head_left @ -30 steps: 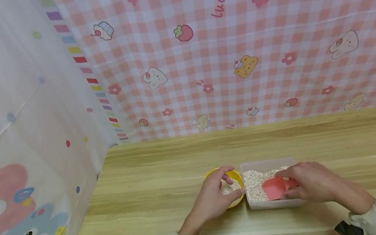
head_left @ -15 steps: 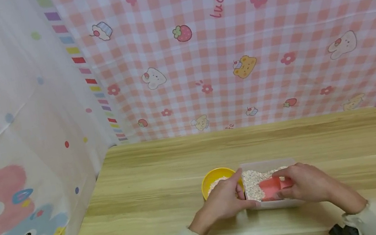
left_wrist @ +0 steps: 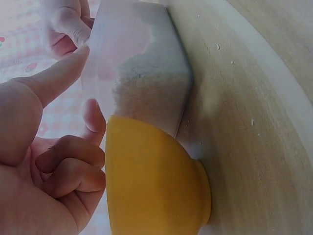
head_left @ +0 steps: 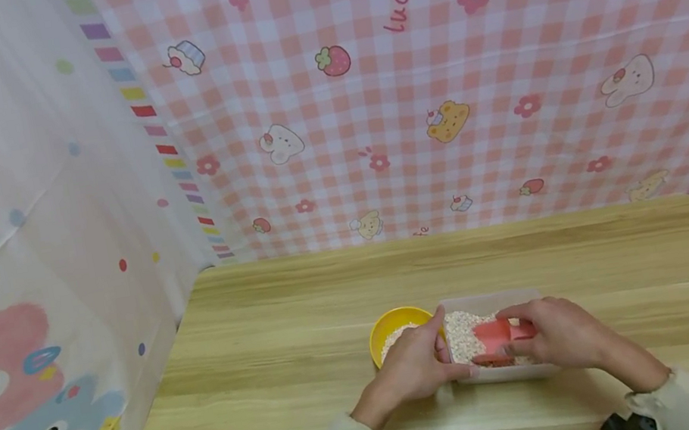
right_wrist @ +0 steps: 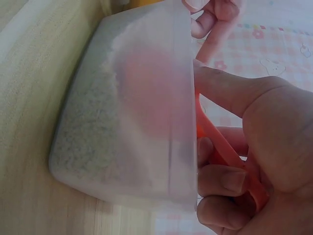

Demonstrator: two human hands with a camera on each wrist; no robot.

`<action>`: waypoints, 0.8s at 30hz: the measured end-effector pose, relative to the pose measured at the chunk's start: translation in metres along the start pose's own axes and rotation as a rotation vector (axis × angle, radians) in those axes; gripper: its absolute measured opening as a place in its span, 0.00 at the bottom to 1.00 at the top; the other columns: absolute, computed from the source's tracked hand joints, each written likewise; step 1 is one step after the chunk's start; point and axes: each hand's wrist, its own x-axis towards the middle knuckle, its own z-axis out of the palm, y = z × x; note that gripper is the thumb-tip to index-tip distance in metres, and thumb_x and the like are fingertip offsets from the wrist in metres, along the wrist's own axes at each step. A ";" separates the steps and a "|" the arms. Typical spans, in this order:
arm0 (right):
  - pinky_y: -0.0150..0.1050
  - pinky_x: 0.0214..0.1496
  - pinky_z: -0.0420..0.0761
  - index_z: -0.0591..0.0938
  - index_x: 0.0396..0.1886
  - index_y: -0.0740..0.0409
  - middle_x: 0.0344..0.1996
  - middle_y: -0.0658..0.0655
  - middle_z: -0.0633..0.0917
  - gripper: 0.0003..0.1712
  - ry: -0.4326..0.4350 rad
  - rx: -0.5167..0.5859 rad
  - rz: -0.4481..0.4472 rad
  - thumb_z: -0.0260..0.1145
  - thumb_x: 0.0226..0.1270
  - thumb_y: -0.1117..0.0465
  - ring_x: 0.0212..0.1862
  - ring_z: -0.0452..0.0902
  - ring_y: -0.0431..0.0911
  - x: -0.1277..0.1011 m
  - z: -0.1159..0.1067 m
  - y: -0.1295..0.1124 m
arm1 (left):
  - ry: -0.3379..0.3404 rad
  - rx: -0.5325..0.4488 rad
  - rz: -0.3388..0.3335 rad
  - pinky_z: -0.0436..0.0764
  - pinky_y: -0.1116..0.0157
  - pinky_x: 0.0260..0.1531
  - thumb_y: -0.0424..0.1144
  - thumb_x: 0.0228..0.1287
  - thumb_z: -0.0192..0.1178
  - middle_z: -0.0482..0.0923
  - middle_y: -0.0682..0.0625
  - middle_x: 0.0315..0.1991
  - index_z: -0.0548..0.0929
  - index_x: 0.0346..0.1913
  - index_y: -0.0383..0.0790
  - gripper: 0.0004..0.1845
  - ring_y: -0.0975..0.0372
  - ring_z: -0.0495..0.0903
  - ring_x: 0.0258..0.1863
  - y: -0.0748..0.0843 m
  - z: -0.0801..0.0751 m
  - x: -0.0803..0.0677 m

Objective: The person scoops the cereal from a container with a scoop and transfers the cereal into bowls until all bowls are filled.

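Note:
A translucent plastic container (head_left: 511,372) of pale flakes like rolled oats (head_left: 462,331) stands on the table. My right hand (head_left: 564,331) grips the handle of a pinkish-red scoop (head_left: 493,335), whose bowl is down in the flakes. In the right wrist view, fingers curl round the scoop handle (right_wrist: 222,142) beside the container's rim. My left hand (head_left: 407,365) holds the container's left end, thumb and index finger spread along its rim. Its other fingers are curled near the yellow bowl (left_wrist: 146,176). The bowl holds some flakes and is partly hidden by that hand in the head view.
The wood-grain table (head_left: 293,316) carries the bowl and container side by side. A few loose flakes (left_wrist: 252,122) lie on it near the bowl. A pink checked cloth (head_left: 313,113) hangs behind, and a white printed cloth (head_left: 65,241) hangs at the left.
My left hand has moved from over the yellow bowl to the container's left end. My right hand has pushed the scoop slightly left in the flakes and tilted it.

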 end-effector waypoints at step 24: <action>0.32 0.25 0.58 0.83 0.56 0.60 0.20 0.42 0.71 0.31 0.121 -0.034 -0.083 0.77 0.55 0.49 0.23 0.57 0.35 0.005 0.006 0.001 | 0.016 -0.025 -0.023 0.70 0.74 0.25 0.51 0.50 0.77 0.74 0.65 0.20 0.58 0.77 0.38 0.55 0.72 0.70 0.19 0.000 0.003 0.000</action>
